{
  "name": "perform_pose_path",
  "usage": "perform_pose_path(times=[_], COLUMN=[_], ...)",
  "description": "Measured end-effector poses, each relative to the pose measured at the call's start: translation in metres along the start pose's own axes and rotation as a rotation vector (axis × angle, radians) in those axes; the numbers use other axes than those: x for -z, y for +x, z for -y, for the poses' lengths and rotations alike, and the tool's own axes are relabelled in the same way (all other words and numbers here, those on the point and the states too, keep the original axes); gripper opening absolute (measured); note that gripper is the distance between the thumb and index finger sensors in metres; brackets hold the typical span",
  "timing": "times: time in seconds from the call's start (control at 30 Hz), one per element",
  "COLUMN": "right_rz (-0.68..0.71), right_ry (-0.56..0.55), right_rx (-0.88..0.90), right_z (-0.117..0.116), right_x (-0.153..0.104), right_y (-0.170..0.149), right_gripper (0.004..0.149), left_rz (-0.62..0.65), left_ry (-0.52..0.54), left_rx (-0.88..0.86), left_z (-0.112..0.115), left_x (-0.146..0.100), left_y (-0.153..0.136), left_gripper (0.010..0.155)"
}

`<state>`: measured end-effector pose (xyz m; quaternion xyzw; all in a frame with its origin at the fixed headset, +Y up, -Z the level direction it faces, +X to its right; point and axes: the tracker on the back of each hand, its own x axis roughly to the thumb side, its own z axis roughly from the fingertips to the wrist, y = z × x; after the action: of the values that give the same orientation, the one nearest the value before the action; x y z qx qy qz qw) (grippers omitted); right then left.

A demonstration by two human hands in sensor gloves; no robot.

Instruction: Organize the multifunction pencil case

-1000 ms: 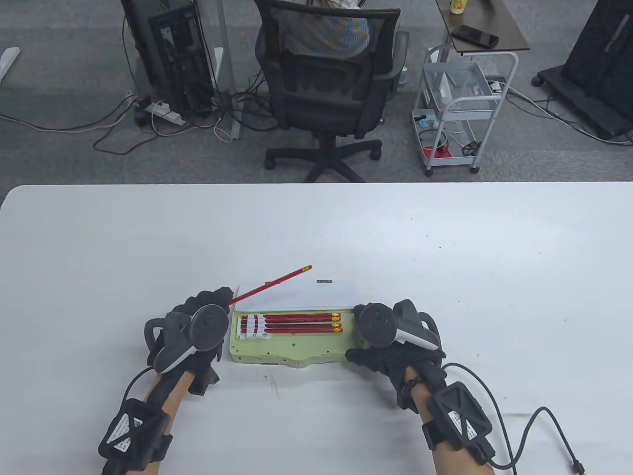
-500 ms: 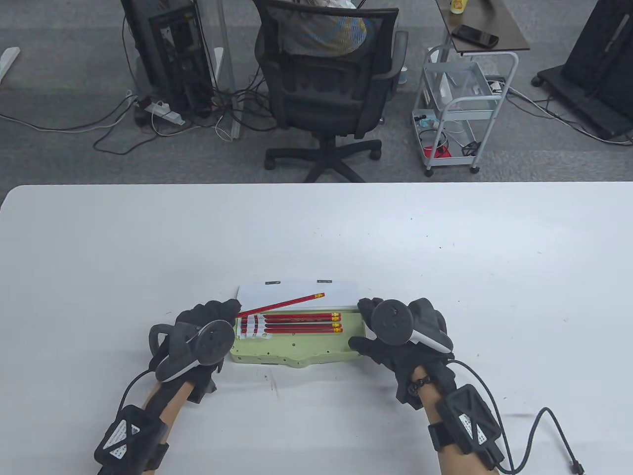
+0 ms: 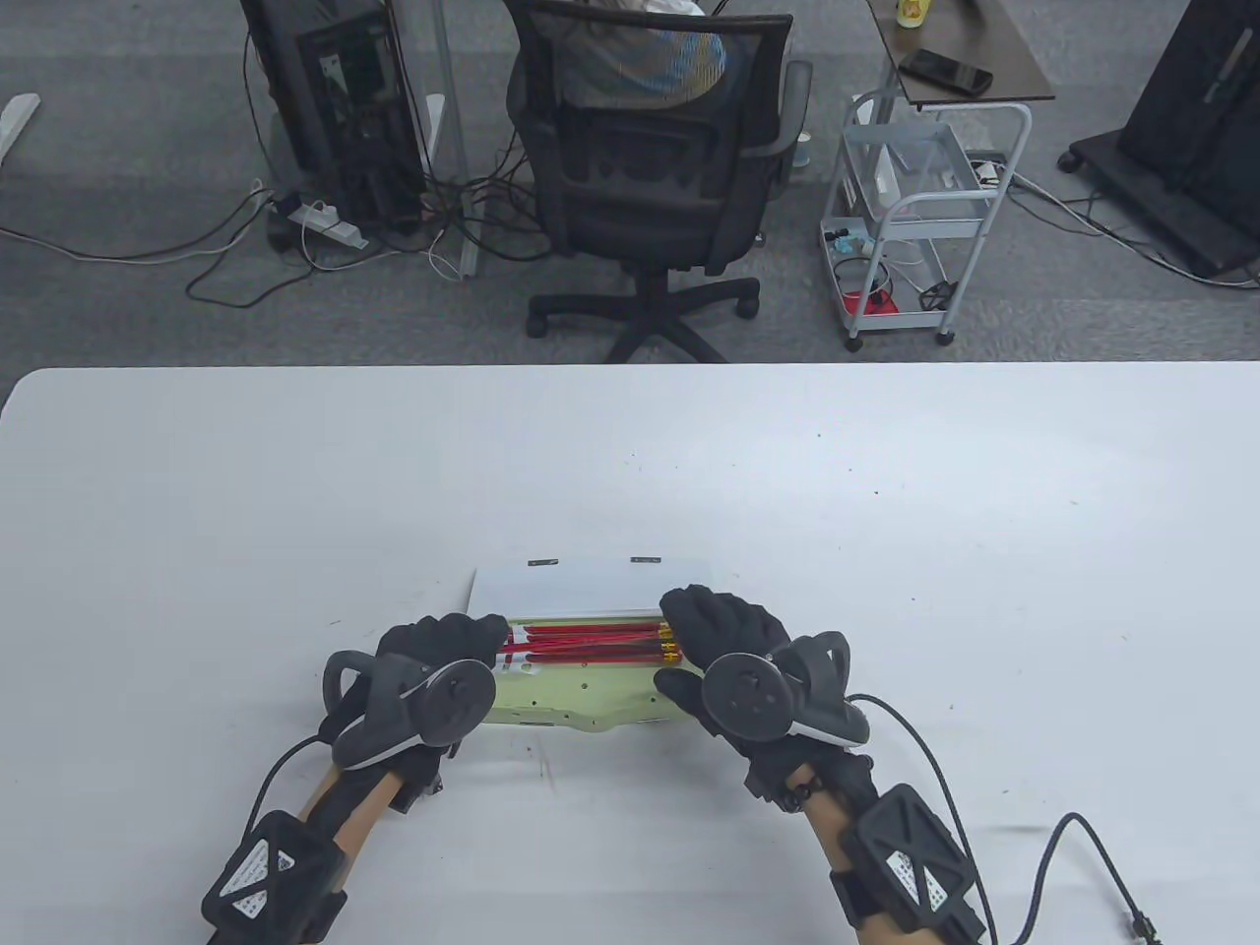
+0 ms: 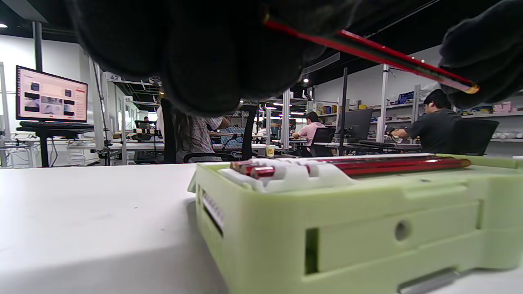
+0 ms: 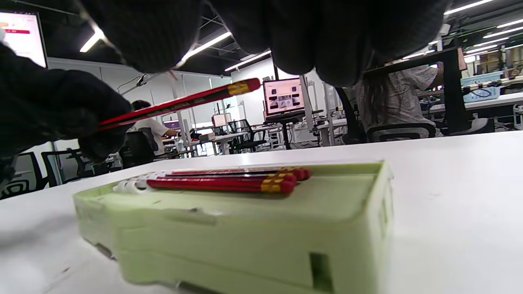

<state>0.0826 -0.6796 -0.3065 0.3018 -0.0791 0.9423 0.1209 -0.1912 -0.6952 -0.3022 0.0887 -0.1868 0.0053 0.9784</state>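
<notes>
A pale green pencil case (image 3: 571, 701) lies open near the table's front edge, with its white lid (image 3: 591, 583) folded back. Several red pencils (image 3: 581, 647) lie side by side in its white holder (image 4: 286, 175). My left hand (image 3: 482, 635) pinches one more red pencil (image 4: 367, 47) by its tip end and holds it low over the row, nearly level. My right hand (image 3: 689, 615) hovers, fingers spread, over the eraser ends at the case's right end. In the right wrist view the held pencil's eraser end (image 5: 245, 85) hangs free just below my right fingers (image 5: 310, 36).
The white table (image 3: 886, 492) stretches wide on all sides of the case. A glove cable (image 3: 1073, 827) trails at the front right. An office chair (image 3: 650, 167) and a wire cart (image 3: 915, 217) stand beyond the far edge.
My left hand has lowered the raised pencil from a slant over the lid to nearly level above the row. My right hand has moved left from the case's right side to over the eraser ends.
</notes>
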Motion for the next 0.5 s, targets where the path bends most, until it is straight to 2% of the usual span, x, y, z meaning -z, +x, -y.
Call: perform_pose_path(times=[0.27, 0.5], right_rz=[0.007, 0.001], right_ry=[0.095, 0.130], right_rx=[-0.067, -0.130], right_z=[-0.008, -0.011], right_x=[0.004, 0.008], right_y=[0.009, 0.020], right_gripper=[0.065, 0.065], left_rz=[0.034, 0.052], left_ry=[0.019, 0.105], left_rx=[0.001, -0.044], left_z=[0.000, -0.008], left_x=[0.000, -0.001], left_y=[0.006, 0.004], left_gripper=[0.043, 0.043])
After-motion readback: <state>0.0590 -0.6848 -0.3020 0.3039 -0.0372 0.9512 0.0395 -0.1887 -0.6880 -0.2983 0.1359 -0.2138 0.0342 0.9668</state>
